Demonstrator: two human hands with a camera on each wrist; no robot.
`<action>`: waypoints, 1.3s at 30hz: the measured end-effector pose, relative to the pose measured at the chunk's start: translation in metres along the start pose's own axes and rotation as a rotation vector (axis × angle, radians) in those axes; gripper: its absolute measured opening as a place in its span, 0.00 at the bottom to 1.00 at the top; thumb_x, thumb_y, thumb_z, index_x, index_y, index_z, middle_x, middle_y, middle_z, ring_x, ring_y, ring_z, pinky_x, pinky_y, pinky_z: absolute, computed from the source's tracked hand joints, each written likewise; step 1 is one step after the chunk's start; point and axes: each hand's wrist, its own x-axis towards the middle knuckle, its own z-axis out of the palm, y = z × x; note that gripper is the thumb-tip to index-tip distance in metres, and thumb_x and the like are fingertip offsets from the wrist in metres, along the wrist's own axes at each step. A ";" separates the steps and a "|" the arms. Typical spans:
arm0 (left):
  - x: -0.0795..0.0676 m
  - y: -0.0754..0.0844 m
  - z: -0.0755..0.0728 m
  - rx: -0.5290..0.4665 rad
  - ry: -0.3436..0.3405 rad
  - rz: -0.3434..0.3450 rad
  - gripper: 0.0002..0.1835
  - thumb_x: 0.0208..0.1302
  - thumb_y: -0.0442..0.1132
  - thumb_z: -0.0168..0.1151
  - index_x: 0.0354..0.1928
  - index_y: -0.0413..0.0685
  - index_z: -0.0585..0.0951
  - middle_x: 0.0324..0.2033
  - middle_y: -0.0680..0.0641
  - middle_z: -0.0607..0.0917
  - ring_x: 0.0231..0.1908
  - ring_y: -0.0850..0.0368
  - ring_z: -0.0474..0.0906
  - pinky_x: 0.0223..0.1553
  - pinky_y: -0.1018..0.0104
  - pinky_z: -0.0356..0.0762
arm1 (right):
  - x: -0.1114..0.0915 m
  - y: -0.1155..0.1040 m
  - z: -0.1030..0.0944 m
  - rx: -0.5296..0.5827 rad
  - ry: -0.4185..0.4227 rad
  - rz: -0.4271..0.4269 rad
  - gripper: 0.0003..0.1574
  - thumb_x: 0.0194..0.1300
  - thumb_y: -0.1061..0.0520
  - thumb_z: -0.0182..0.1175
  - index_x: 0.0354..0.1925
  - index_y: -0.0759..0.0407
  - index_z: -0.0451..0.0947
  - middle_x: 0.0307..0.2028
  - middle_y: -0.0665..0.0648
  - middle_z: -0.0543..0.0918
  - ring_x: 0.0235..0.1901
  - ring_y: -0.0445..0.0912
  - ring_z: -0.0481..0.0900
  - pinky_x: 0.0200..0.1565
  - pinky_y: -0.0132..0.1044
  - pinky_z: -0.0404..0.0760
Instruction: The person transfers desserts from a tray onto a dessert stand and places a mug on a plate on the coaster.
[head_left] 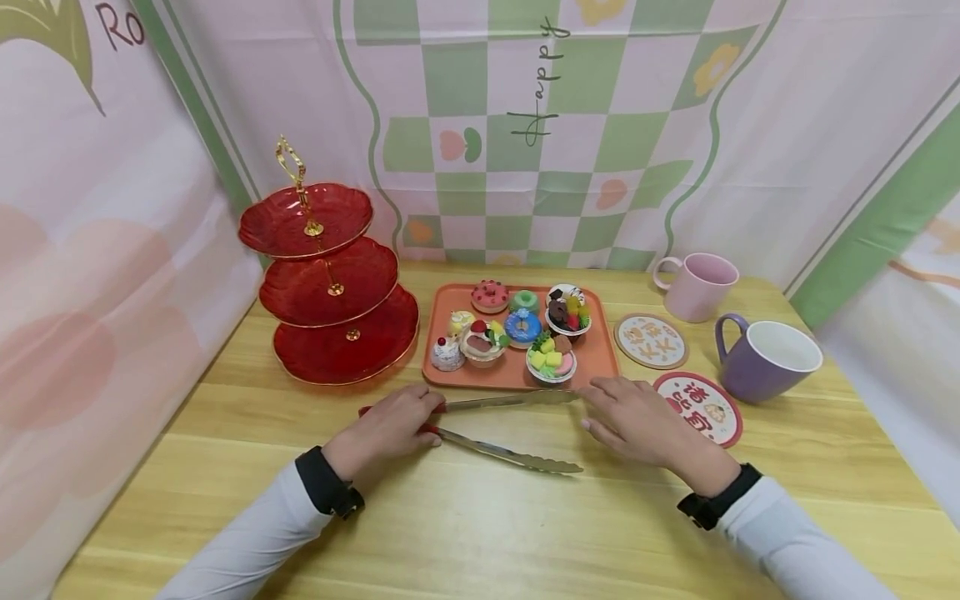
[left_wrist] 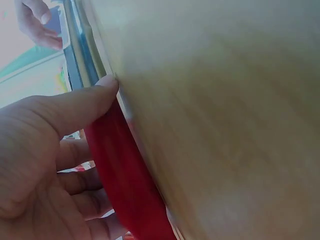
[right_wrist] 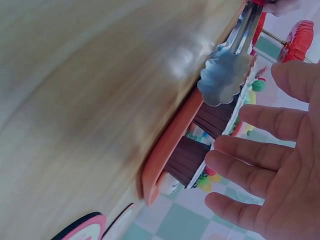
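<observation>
Sleeved forearms (head_left: 247, 533) slant forward; left fingers (left_wrist: 82, 106) pinch red-handled tongs (head_left: 517, 457), right fingers (right_wrist: 270, 122) spread.

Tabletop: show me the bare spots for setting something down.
Bare table between left sleeve and right sleeve, nearer than the tongs; between red stand and left sleeve; right of right sleeve, nearer than purple mug. Crowded: orange tray under its pastries; around pink mug and coasters.

The tongs (head_left: 519, 457) look shiny metal, the tabletop (head_left: 480, 533) smooth wood.
</observation>
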 end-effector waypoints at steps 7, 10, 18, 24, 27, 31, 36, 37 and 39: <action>0.000 0.001 0.000 -0.027 -0.010 -0.014 0.21 0.50 0.46 0.72 0.42 0.43 0.78 0.29 0.52 0.71 0.31 0.58 0.66 0.32 0.67 0.68 | -0.003 0.002 0.002 0.000 -0.022 0.009 0.25 0.64 0.49 0.58 0.54 0.64 0.74 0.49 0.66 0.76 0.49 0.59 0.74 0.43 0.58 0.72; 0.001 0.001 0.000 -0.032 -0.015 -0.015 0.20 0.50 0.46 0.72 0.42 0.43 0.78 0.29 0.52 0.71 0.31 0.57 0.66 0.32 0.67 0.68 | -0.003 0.002 0.001 0.002 -0.022 0.010 0.25 0.64 0.49 0.58 0.53 0.64 0.74 0.49 0.67 0.76 0.49 0.59 0.74 0.43 0.58 0.72; 0.001 0.001 -0.001 -0.026 -0.019 -0.015 0.21 0.50 0.47 0.72 0.41 0.42 0.77 0.29 0.52 0.71 0.31 0.57 0.67 0.33 0.66 0.68 | -0.004 0.002 -0.002 0.005 -0.022 0.026 0.24 0.64 0.50 0.58 0.53 0.64 0.74 0.49 0.68 0.76 0.49 0.61 0.74 0.44 0.59 0.71; 0.001 0.001 -0.001 -0.028 -0.033 -0.022 0.22 0.51 0.47 0.72 0.42 0.43 0.76 0.29 0.52 0.71 0.32 0.57 0.66 0.34 0.65 0.68 | -0.004 0.003 0.000 0.014 -0.038 0.022 0.25 0.65 0.50 0.57 0.54 0.65 0.74 0.50 0.67 0.75 0.50 0.60 0.73 0.45 0.58 0.71; 0.000 0.001 -0.001 -0.037 -0.036 -0.020 0.22 0.51 0.48 0.71 0.42 0.43 0.76 0.30 0.52 0.71 0.32 0.56 0.66 0.34 0.66 0.68 | -0.004 0.003 0.000 0.023 -0.054 0.031 0.25 0.66 0.49 0.56 0.55 0.64 0.74 0.51 0.67 0.75 0.51 0.60 0.73 0.45 0.59 0.70; -0.002 -0.001 -0.003 -0.067 -0.026 0.002 0.22 0.52 0.49 0.70 0.43 0.44 0.76 0.31 0.52 0.71 0.33 0.57 0.67 0.33 0.67 0.68 | -0.004 0.003 0.001 0.027 -0.057 0.033 0.25 0.66 0.49 0.55 0.55 0.64 0.73 0.51 0.67 0.75 0.52 0.60 0.72 0.46 0.59 0.70; -0.005 -0.003 -0.006 -0.123 0.005 0.063 0.21 0.54 0.50 0.69 0.45 0.46 0.76 0.34 0.53 0.72 0.32 0.60 0.68 0.31 0.68 0.69 | -0.004 0.005 0.001 0.007 -0.011 0.009 0.23 0.64 0.52 0.58 0.52 0.65 0.75 0.46 0.63 0.78 0.47 0.57 0.76 0.42 0.56 0.72; -0.006 -0.004 -0.006 -0.132 0.009 0.073 0.21 0.54 0.50 0.68 0.45 0.46 0.76 0.34 0.54 0.72 0.31 0.60 0.68 0.31 0.68 0.69 | -0.004 0.005 0.001 0.006 -0.002 0.009 0.22 0.63 0.53 0.59 0.51 0.65 0.75 0.44 0.62 0.79 0.45 0.56 0.76 0.41 0.55 0.73; -0.007 -0.005 -0.006 -0.149 0.018 0.086 0.21 0.54 0.50 0.68 0.45 0.47 0.76 0.34 0.54 0.72 0.31 0.60 0.68 0.31 0.69 0.69 | -0.005 0.006 0.001 0.007 0.011 0.016 0.20 0.61 0.55 0.60 0.50 0.65 0.76 0.41 0.60 0.80 0.42 0.54 0.78 0.39 0.53 0.73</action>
